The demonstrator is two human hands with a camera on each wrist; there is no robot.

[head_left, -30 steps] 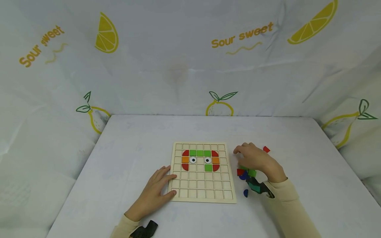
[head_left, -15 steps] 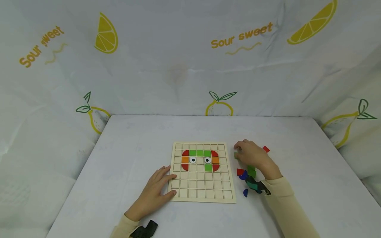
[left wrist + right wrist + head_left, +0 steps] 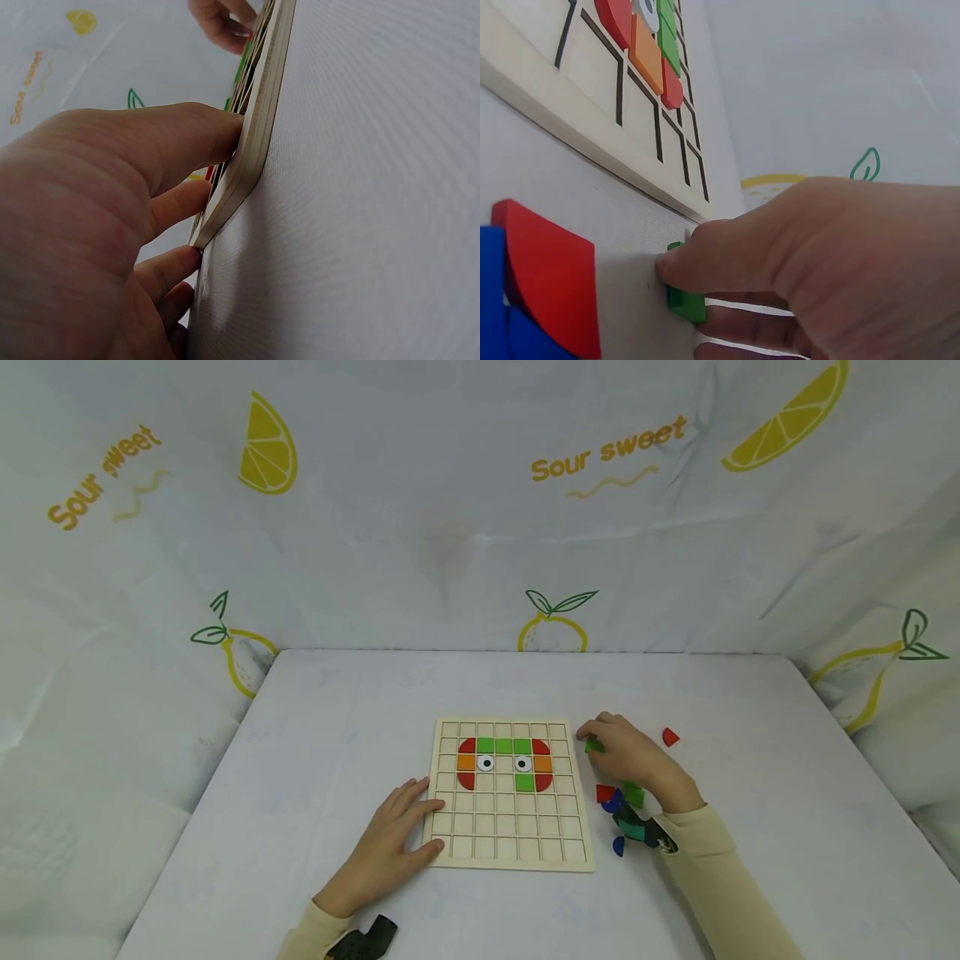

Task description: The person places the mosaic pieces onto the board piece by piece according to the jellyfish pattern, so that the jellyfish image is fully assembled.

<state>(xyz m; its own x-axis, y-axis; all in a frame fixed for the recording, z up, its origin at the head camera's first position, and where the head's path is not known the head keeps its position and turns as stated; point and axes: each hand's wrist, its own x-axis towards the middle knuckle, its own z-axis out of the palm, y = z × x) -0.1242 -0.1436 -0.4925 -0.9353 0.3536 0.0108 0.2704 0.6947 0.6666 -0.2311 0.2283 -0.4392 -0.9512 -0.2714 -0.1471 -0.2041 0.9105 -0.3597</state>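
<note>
A pale wooden grid board point(image 3: 495, 850) lies flat on the table. On it, red rounded pieces point(image 3: 467, 782), orange squares point(image 3: 467, 762), green squares point(image 3: 504, 746) and two round eye pieces point(image 3: 486, 763) sit in the upper cells. My left hand point(image 3: 384, 852) rests at the board's left side, thumb and fingertips touching its edge. Just right of the board, my right hand point(image 3: 633, 758) pinches a green block point(image 3: 688, 304) between thumb and fingers, low over the table. In the right wrist view the thumb partly covers this block.
Near my right wrist lie a red piece point(image 3: 604, 793), blue pieces point(image 3: 612, 802) and green blocks point(image 3: 633, 793). A blue half-round piece point(image 3: 618, 846) is closer to me. Beyond my right hand is another red piece point(image 3: 670, 737). A lemon-print cloth point(image 3: 420, 568) hangs behind the table.
My right hand has moved slightly left toward the board, and the green block has moved left with its fingers. My left hand and the board stay where they were.
</note>
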